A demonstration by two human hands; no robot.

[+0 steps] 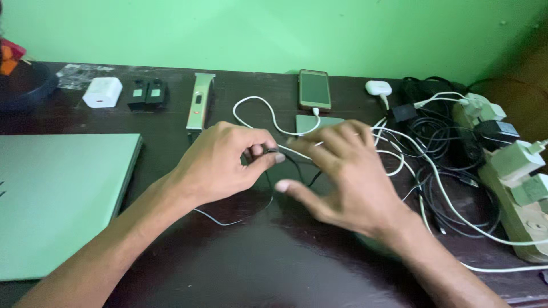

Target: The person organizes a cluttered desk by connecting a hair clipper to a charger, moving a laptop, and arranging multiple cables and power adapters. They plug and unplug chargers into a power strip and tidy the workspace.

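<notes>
**A:** What are the hands doing?

**B:** The left hand (220,162) is curled over the middle of the dark table (240,262), its fingers (268,157) pressed together around a thin black cable (297,168). The thumb and forefinger pinch it just where it leaves the fist.

**A:** And the right?

**B:** The right hand (348,182) hovers just beside it, palm down, fingers spread and loosely bent, thumb pointing toward the left hand. It looks to be touching the cable, but the hand is blurred, so I cannot tell if it grips anything.

**A:** Where does the cable lie?

**B:** Between the two hands, at the table's centre. A thin loop of it shows on the table below the left wrist.

**A:** What is around them?

**B:** Behind the hands, a phone (314,89) lies flat with a white cable (257,111) plugged into its near end; that cable curls to the left and back. A grey flat box (314,122) sits just in front of the phone, partly hidden by the right hand. To the left are a trimmer (200,102), two small black boxes (147,94) side by side and a white charger (103,92). A closed laptop (57,199) fills the left edge. On the right, a white earbud case (378,88) lies near a tangle of black and white wires (451,148), which runs to a power strip (514,177) loaded with plugs.
</notes>
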